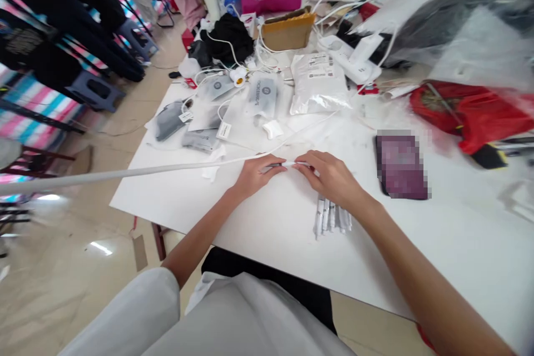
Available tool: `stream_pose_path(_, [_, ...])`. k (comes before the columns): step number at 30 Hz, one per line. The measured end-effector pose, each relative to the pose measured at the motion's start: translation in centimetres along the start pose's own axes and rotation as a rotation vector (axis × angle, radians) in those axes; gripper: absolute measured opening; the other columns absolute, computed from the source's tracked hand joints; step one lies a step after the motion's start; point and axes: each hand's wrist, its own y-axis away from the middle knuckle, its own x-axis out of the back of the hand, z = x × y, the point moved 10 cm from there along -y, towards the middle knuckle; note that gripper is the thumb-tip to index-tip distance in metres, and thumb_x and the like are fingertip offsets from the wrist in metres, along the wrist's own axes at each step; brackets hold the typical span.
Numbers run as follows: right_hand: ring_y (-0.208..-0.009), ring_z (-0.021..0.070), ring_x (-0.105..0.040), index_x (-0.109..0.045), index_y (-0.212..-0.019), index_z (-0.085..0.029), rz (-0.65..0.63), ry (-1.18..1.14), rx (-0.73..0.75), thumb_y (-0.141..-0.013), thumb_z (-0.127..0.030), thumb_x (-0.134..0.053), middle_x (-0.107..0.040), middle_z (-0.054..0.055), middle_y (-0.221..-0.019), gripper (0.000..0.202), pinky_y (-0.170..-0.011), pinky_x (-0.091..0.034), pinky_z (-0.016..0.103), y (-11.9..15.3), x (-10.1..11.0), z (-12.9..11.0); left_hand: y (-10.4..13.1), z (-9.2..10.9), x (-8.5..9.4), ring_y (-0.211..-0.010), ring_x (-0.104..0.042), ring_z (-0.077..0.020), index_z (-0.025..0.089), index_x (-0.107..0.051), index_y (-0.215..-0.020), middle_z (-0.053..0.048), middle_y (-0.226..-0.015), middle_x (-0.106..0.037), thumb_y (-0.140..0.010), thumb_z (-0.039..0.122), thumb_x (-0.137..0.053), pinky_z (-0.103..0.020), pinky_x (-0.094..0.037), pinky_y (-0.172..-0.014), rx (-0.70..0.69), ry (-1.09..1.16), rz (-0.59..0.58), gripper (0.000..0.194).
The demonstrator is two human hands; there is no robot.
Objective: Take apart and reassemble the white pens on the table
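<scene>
Over the white table, my left hand [257, 173] and my right hand [329, 177] face each other with fingertips pinched. Between them stretches a thin, slim white piece [291, 163] with a dark part at the left fingers; its exact kind is too small to tell. Both hands grip it, one at each end. Just below my right hand lies a bundle of slim white wrapped sticks [329, 218], partly covered by the wrist. A white cable [167, 170] runs across the view from the left, passing above my left hand.
Grey packaged pouches [262, 94], a clear plastic packet [319, 83], a power strip [354, 64] and tangled cables crowd the table's back. A phone [403, 166] lies at right, near a red bag [496, 111]. People stand beyond, beside plastic stools [95, 90].
</scene>
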Motion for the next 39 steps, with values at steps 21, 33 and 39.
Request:
stream_pose_path(21, [-0.088,0.0254,-0.062,-0.068,-0.116,-0.02,0.221,0.268,0.042,-0.111,-0.025,-0.048,-0.069,0.012,-0.104,0.021,-0.079,-0.046,0.039,5.0,4.4,5.5,-3.6,3.3,-8.2,-0.122,-0.072,-0.0277,0.029,-0.073,-0.139,-0.01,-0.131,-0.077,-0.095,0.051,-0.081,-0.047,-0.057,-0.11,-0.183,-0.189,-0.085,0.049])
stream_pose_path(33, [-0.088,0.0277,-0.062,-0.066,-0.124,-0.027,0.211,0.179,-0.036,-0.108,-0.024,-0.046,-0.069,0.012,-0.11,0.025,-0.083,-0.049,0.045,5.0,4.3,6.1,-3.2,0.4,-5.6,-0.085,-0.068,-0.0179,0.022,-0.086,-0.098,-0.006,-0.091,-0.077,-0.093,0.046,-0.084,-0.032,-0.055,-0.081,0.144,0.114,0.049,0.025])
stream_pose_path(39, [-0.093,0.03,-0.063,-0.068,-0.125,-0.026,0.177,0.156,-0.015,-0.11,-0.028,-0.044,-0.071,0.012,-0.105,0.028,-0.082,-0.045,0.046,5.0,4.2,6.1,-3.1,0.1,-5.8,-0.09,-0.071,-0.0194,0.023,-0.087,-0.096,-0.006,-0.096,-0.08,-0.092,0.045,-0.085,-0.034,-0.056,-0.083,0.107,0.16,0.049,0.022])
